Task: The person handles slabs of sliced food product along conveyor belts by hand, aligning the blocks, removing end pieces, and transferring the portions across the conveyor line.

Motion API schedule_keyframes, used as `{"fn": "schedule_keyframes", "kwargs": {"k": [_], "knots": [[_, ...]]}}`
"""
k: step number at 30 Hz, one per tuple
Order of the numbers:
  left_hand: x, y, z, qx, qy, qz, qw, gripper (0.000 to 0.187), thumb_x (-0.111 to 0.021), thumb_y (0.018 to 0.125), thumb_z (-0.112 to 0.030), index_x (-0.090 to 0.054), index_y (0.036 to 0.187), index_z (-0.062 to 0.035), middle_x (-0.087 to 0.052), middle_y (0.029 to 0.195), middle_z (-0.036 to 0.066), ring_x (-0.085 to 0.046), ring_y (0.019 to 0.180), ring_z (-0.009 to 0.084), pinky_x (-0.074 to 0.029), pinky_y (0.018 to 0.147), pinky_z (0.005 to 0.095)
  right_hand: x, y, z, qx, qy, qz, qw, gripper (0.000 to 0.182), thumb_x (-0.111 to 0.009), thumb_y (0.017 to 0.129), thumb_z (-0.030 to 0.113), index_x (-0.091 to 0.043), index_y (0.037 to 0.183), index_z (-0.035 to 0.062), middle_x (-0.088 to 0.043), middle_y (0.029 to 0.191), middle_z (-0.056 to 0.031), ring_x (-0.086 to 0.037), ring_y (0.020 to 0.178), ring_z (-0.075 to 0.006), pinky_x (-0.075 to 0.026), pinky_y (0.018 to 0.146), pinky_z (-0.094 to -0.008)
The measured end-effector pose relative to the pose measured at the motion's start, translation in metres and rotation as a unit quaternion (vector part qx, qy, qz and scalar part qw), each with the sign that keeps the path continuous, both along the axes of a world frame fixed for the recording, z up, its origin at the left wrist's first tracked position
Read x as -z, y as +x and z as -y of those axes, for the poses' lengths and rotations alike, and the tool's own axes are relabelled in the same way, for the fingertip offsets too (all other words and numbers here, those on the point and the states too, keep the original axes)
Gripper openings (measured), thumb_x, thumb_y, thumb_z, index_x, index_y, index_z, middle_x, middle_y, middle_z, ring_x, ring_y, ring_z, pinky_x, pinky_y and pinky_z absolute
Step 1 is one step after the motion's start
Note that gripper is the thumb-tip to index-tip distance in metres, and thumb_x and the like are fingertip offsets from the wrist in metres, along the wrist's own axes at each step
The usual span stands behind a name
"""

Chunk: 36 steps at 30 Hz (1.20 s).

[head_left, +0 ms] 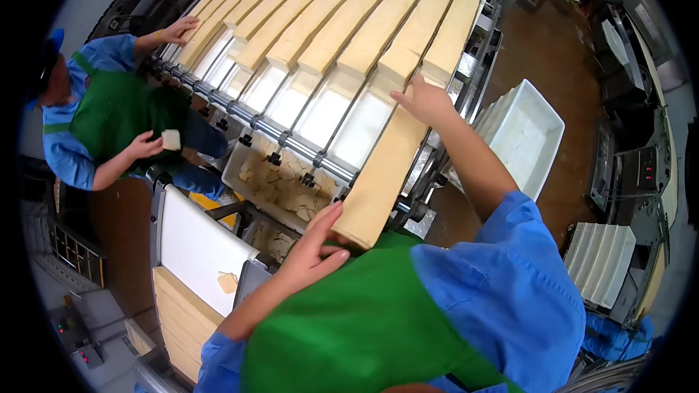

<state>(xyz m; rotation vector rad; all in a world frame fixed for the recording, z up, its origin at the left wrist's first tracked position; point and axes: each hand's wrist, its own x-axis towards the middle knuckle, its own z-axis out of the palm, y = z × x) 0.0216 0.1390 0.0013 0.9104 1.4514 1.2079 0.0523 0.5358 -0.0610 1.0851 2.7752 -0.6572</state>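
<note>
A long, pale bread loaf (384, 178) with a squared shape lies lengthwise before me, its near end reaching past the conveyor's edge towards my apron. My left hand (314, 251) supports the near end, fingers along its left side and end face. At the far end, my right hand (429, 102) grips the loaf from above, with the thumb over to the left. Just beyond that hand, more long loaves (357, 22) lie in parallel lanes, split by thin rods, on the white conveyor (315, 127).
A co-worker (116, 102) at left touches a loaf and holds a bread slice (171, 140). Below the conveyor's front bar stands a bin (237, 167) of bread scraps. A lower belt (196, 244) carries loaves. White tubs (535, 135) are stacked at right.
</note>
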Motion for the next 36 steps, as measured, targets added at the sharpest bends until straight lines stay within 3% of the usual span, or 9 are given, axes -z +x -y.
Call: {"fn": "schedule_keyframes", "kwargs": {"k": [5, 8, 12, 16, 22, 26, 30, 32, 36], "knots": [[0.007, -0.001, -0.015, -0.010, 0.000, 0.010, 1.000, 0.071, -0.063, 0.095, -0.004, -0.027, 0.156, -0.0092, -0.020, 0.160, 0.012, -0.054, 0.117, 0.0213, -0.052, 0.096, 0.0339, 0.023, 0.008, -0.013, -0.061, 0.112, -0.073, 0.989, 0.078, -0.059, 0.086, 0.065, -0.055, 0.130, 0.0001, -0.061, 0.125, -0.0244, -0.056, 0.123, -0.0365, -0.044, 0.101, -0.0488], [0.021, -0.008, -0.053, -0.022, -0.015, -0.030, 0.999, 0.067, -0.061, 0.096, -0.007, -0.029, 0.155, -0.0084, -0.026, 0.157, 0.012, -0.054, 0.116, 0.0197, -0.052, 0.093, 0.0314, -0.006, 0.009, 0.001, 0.010, 0.130, -0.009, 0.991, 0.075, -0.063, 0.084, 0.062, -0.057, 0.129, 0.0020, -0.057, 0.130, -0.0205, -0.051, 0.125, -0.0340, -0.040, 0.101, -0.0496], [0.041, -0.009, -0.101, -0.041, -0.044, -0.101, 0.993, 0.058, -0.058, 0.099, -0.011, -0.034, 0.152, -0.0081, -0.045, 0.143, 0.011, -0.058, 0.104, 0.0148, -0.052, 0.080, 0.0248, -0.008, 0.031, 0.034, -0.053, 0.159, -0.162, 0.972, 0.070, -0.072, 0.080, 0.053, -0.056, 0.126, 0.0030, -0.056, 0.130, -0.0176, -0.050, 0.124, -0.0359, -0.038, 0.102, -0.0524], [0.048, -0.009, -0.102, -0.119, -0.123, 0.000, 0.985, 0.058, -0.057, 0.099, -0.005, -0.034, 0.152, -0.0087, -0.048, 0.136, 0.008, -0.060, 0.097, 0.0098, -0.053, 0.080, 0.0233, -0.002, 0.068, 0.079, -0.195, 0.106, -0.331, 0.917, 0.070, -0.074, 0.078, 0.053, -0.057, 0.128, 0.0081, -0.054, 0.134, -0.0163, -0.047, 0.126, -0.0395, -0.034, 0.105, -0.0521], [0.051, -0.015, -0.084, -0.108, -0.025, 0.038, 0.993, 0.069, -0.060, 0.091, 0.006, -0.035, 0.153, -0.0089, -0.044, 0.148, 0.009, -0.057, 0.109, 0.0106, -0.050, 0.087, 0.0243, -0.009, 0.099, 0.133, -0.277, -0.007, -0.329, 0.903, 0.086, -0.073, 0.075, 0.063, -0.049, 0.142, 0.0144, -0.045, 0.147, -0.0170, -0.041, 0.134, -0.0429, -0.029, 0.109, -0.0595], [0.062, -0.028, -0.053, -0.087, -0.015, -0.029, 0.996, 0.075, -0.058, 0.085, 0.012, -0.034, 0.153, -0.0080, -0.041, 0.152, 0.010, -0.058, 0.113, 0.0134, -0.050, 0.091, 0.0264, -0.025, 0.101, 0.151, -0.276, 0.097, -0.202, 0.935, 0.065, -0.071, 0.083, 0.042, -0.052, 0.141, 0.0194, -0.045, 0.149, -0.0117, -0.040, 0.138, -0.0375, -0.030, 0.110, -0.0622], [0.071, -0.056, 0.013, -0.254, 0.049, 0.048, 0.965, 0.083, -0.054, 0.079, 0.014, -0.028, 0.155, -0.0078, -0.036, 0.155, 0.013, -0.041, 0.139, 0.0215, -0.042, 0.106, 0.0316, -0.021, 0.092, 0.173, -0.298, 0.198, -0.138, 0.924, 0.058, -0.071, 0.083, 0.030, -0.055, 0.137, 0.0188, -0.046, 0.148, -0.0076, -0.043, 0.138, -0.0322, -0.034, 0.108, -0.0603], [0.061, -0.059, 0.047, -0.375, 0.122, 0.072, 0.916, 0.082, -0.054, 0.084, 0.012, -0.025, 0.156, -0.0128, -0.028, 0.158, 0.017, -0.041, 0.139, 0.0270, -0.039, 0.111, 0.0375, -0.018, 0.089, 0.183, -0.381, 0.270, -0.153, 0.871, 0.047, -0.066, 0.086, 0.023, -0.059, 0.132, 0.0186, -0.049, 0.145, -0.0063, -0.043, 0.138, -0.0289, -0.036, 0.108, -0.0575], [0.076, -0.056, 0.125, -0.522, 0.039, 0.017, 0.852, 0.076, -0.058, 0.096, -0.002, -0.017, 0.159, -0.0146, -0.012, 0.164, 0.020, -0.043, 0.137, 0.0329, -0.037, 0.112, 0.0398, 0.007, 0.079, 0.179, -0.426, 0.266, -0.098, 0.859, 0.040, -0.060, 0.086, 0.018, -0.063, 0.127, 0.0172, -0.051, 0.142, -0.0027, -0.041, 0.140, -0.0263, -0.036, 0.110, -0.0558]]}}
